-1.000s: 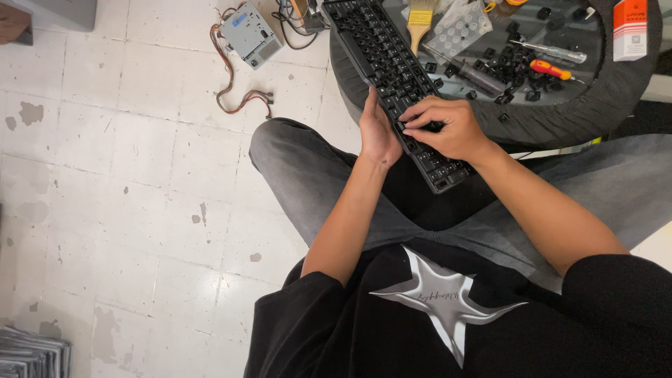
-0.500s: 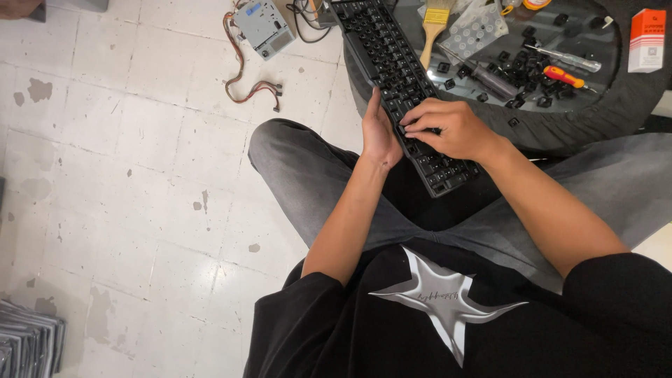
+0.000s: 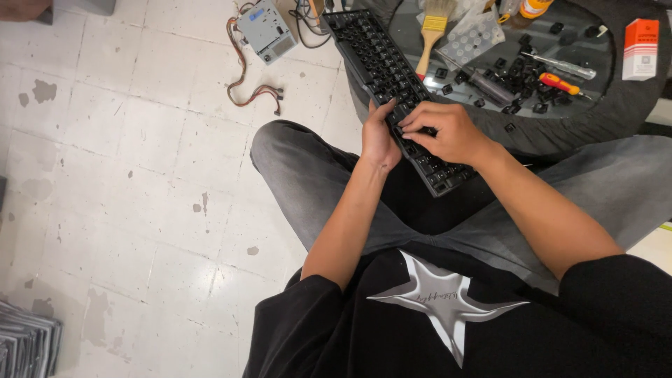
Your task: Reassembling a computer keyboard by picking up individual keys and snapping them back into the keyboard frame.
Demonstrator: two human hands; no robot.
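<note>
Black keyboard [image 3: 399,91] is being gripped at its near edge by the left hand [image 3: 378,136] as before (right hand [image 3: 441,133] still pressing curled fingertips onto the keys).

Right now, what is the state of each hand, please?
Left hand: gripping the left edge of the black keyboard.
Right hand: fingers curled, pressing on the keyboard's keys; holding nothing visible.

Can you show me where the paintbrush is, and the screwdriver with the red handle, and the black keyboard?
paintbrush [image 3: 432,28], head view, on the yellow ferrule below the bristles.
red-handled screwdriver [image 3: 558,82], head view, on the red grip.
black keyboard [image 3: 372,50], head view, on the bare upper half, above both hands.
</note>
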